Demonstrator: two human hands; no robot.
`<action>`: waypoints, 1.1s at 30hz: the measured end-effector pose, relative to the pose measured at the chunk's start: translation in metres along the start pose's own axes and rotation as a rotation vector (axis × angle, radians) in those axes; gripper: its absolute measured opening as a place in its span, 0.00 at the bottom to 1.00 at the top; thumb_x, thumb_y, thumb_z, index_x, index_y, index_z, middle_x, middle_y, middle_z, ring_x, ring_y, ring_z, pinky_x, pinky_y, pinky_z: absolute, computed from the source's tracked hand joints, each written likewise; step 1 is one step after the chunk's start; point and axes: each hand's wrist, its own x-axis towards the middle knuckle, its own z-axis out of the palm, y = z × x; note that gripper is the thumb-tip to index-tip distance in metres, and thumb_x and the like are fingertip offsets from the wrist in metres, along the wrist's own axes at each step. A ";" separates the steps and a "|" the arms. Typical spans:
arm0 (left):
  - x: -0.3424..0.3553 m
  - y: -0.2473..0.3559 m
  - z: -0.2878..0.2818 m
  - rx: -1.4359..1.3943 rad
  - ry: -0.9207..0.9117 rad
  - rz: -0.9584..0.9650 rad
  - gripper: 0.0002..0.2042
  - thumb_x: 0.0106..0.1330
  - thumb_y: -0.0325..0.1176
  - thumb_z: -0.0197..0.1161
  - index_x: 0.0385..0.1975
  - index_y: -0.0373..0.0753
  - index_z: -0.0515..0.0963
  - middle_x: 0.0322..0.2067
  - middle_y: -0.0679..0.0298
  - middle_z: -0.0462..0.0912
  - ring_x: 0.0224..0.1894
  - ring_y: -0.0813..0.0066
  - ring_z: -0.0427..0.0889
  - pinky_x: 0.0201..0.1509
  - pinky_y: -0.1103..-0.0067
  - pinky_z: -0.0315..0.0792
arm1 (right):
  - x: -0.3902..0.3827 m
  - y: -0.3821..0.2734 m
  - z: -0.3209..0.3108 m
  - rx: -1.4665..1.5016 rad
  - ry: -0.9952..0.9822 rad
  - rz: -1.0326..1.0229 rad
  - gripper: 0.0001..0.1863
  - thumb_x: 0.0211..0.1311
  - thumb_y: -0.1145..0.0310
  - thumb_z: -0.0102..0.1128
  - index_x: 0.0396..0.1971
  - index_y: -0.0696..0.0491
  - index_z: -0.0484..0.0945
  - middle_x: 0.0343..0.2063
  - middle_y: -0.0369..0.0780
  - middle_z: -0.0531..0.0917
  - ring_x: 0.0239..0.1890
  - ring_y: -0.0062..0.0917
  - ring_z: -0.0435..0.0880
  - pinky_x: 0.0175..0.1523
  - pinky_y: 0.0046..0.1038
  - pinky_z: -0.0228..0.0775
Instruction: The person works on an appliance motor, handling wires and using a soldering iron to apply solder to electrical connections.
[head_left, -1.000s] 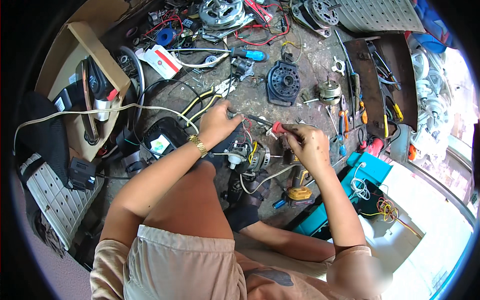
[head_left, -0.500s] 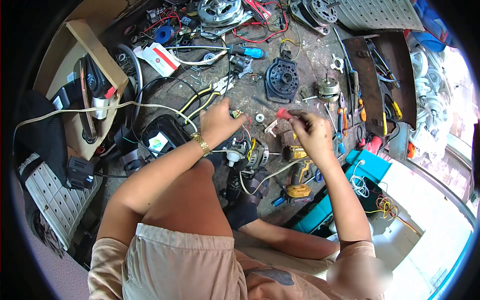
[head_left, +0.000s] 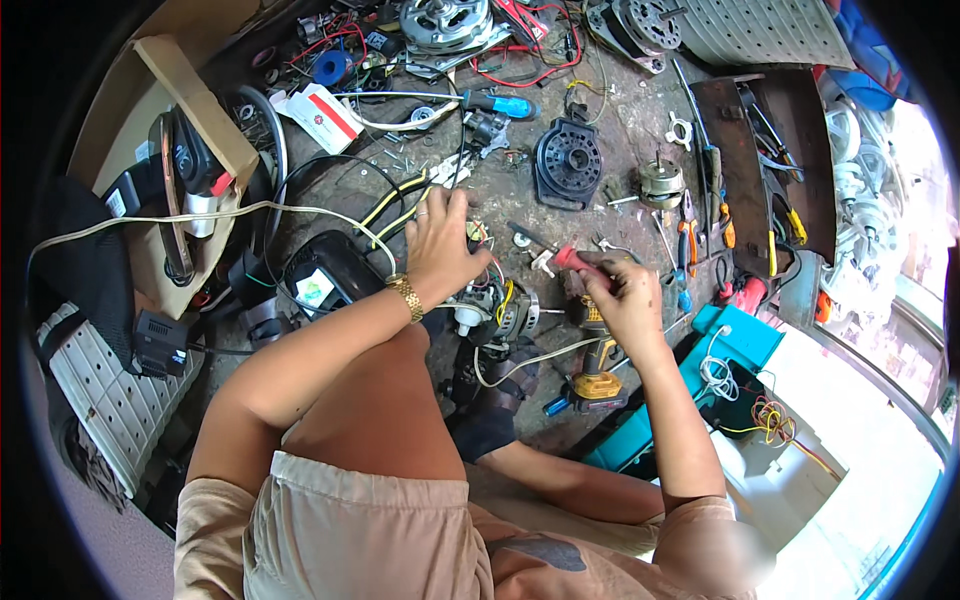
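- We see the red-handled screwdriver (head_left: 578, 262) in front of the person's right hand (head_left: 625, 293), its handle running into the fingers and its dark shaft slanting up and left, over the grey surface (head_left: 630, 125).
- We find its tip near a small washer (head_left: 521, 240) and well apart from the left hand (head_left: 442, 240); a white plastic piece (head_left: 542, 262) lies just beside the handle.
- The wired motor (head_left: 515, 310) lies below the screwdriver, between the two hands, with its thin coloured wires (head_left: 482, 238) close to the left thumb.
- Against the frame from a second ago, we note that the shaft has left the left hand, where its tip had reached the thumb.
- Since half a second ago, the right hand and the handle have come nearer the body, and the left fingers point more directly upward; the motor has kept its place.
- The right hand is clamped on the red handle, thumb and fingers together, above the yellow drill (head_left: 600, 383).
- The left hand is spread, thumb apart from the fingers, just beside the yellow-and-black pliers (head_left: 392, 200); we cannot tell whether its fingertips touch anything.
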 end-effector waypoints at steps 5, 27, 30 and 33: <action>0.001 -0.009 0.006 -0.067 0.029 0.039 0.34 0.49 0.33 0.78 0.57 0.35 0.68 0.54 0.49 0.70 0.59 0.43 0.72 0.61 0.56 0.69 | 0.001 -0.017 0.002 -0.158 -0.075 -0.026 0.14 0.56 0.64 0.70 0.43 0.48 0.90 0.36 0.42 0.90 0.37 0.41 0.89 0.42 0.39 0.81; 0.006 -0.017 0.015 -0.182 0.050 0.150 0.26 0.51 0.22 0.73 0.50 0.31 0.69 0.45 0.46 0.79 0.54 0.44 0.78 0.60 0.61 0.72 | 0.001 -0.032 0.007 -0.288 -0.043 -0.170 0.14 0.58 0.63 0.68 0.44 0.45 0.88 0.35 0.40 0.88 0.35 0.40 0.88 0.39 0.41 0.80; 0.007 -0.019 0.017 -0.212 0.064 0.147 0.26 0.52 0.21 0.73 0.50 0.31 0.69 0.45 0.46 0.79 0.53 0.45 0.79 0.59 0.61 0.73 | -0.003 -0.050 0.011 -0.417 -0.058 -0.198 0.12 0.62 0.64 0.66 0.45 0.46 0.87 0.32 0.41 0.86 0.33 0.40 0.88 0.37 0.40 0.81; 0.008 -0.018 0.015 -0.275 0.033 0.139 0.26 0.50 0.20 0.72 0.48 0.30 0.68 0.45 0.42 0.79 0.52 0.41 0.78 0.58 0.58 0.72 | -0.005 -0.059 0.015 -0.437 -0.079 -0.209 0.12 0.63 0.66 0.64 0.45 0.46 0.86 0.31 0.42 0.85 0.32 0.39 0.89 0.35 0.40 0.80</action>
